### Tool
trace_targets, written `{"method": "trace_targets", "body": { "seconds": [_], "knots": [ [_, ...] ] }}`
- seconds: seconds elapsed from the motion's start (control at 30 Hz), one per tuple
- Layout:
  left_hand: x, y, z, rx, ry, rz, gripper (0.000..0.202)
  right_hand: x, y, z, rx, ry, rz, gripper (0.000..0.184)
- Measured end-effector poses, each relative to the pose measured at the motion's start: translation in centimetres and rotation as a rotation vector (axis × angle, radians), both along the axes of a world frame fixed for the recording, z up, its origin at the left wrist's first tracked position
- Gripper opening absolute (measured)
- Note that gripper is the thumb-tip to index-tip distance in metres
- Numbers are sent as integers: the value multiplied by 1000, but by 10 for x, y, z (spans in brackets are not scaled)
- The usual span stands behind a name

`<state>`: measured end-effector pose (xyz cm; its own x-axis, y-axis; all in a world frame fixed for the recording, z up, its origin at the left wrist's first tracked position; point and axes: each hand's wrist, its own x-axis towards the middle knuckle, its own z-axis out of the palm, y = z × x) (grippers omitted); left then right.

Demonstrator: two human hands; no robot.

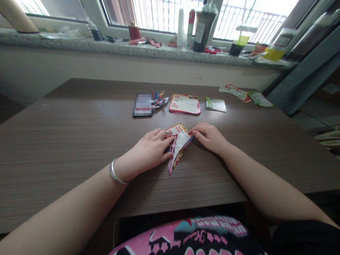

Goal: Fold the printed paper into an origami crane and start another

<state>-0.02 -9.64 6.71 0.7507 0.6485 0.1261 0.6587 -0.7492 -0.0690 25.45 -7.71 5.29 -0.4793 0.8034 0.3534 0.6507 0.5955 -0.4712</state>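
Note:
A sheet of printed paper (180, 140), folded to a downward point with a pink border along its left edge, lies on the table in front of me. My left hand (154, 147), with a silver bangle at the wrist, grips its left side, thumb low and fingers across the fold. At the paper's right corner, my right hand (208, 136) pinches the edge between thumb and fingers. Behind it sits a stack of printed sheets (185, 104). A folded paper piece (159, 100) of red, white and blue stands left of that stack, touching or close to a phone (143, 105) with a blurred screen.
A smaller green-and-white paper stack (215, 105) lies right of the sheets. Green and red paper strips (239, 94) are at the table's (66, 141) back right. Bottles, including a dark one (204, 30), and small items line the stone windowsill (156, 52).

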Motion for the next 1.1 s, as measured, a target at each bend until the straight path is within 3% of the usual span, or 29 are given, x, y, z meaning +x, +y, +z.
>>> {"method": "trace_targets", "body": {
  "seconds": [0.17, 0.4, 0.63, 0.87, 1.0, 1.1],
  "knots": [
    [-1, 3, -3, 6, -28, 3, 50, 2, -2, 2, -38, 17, 53, 47],
    [-2, 5, -3, 22, -81, 78, 43, -2, -4, 3, -2, -72, 111, 20],
    [-3, 9, -11, 1, -72, 91, 44, -7, -6, -1, 46, -178, 191, 16],
    [1, 11, -21, -51, -96, 72, 51, -10, -6, -3, 45, -270, 241, 45],
    [-4, 18, -17, -165, -139, 54, 69, -9, -7, -4, 33, -298, 228, 49],
    [-9, 23, -14, -247, -182, 56, 71, -6, -9, -4, 29, -315, 193, 49]
  ]
}}
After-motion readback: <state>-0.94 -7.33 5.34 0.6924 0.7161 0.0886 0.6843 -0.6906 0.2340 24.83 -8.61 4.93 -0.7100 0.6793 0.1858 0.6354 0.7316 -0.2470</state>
